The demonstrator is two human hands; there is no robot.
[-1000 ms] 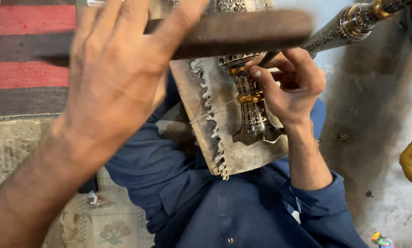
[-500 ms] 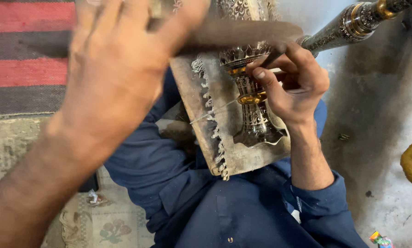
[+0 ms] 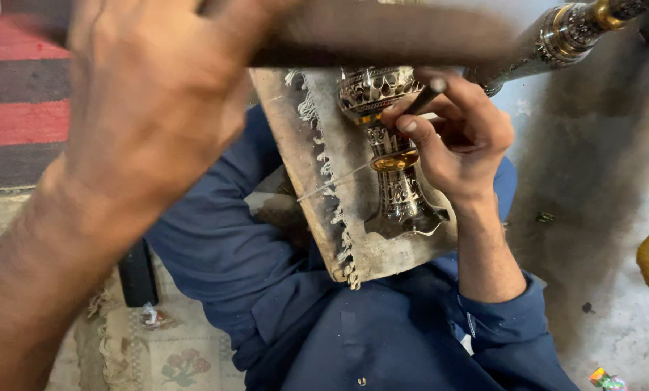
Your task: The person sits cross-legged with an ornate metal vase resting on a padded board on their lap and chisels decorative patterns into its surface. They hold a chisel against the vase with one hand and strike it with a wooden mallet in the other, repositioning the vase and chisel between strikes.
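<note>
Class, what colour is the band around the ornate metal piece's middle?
Gold, on the silver piece; head view.

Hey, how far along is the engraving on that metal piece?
Much of the metal stem on the board already shows cut patterns. In hand: right hand sets a chisel at its upper cup; left hand holds a wooden striker raised. What remains can't be judged.
</note>
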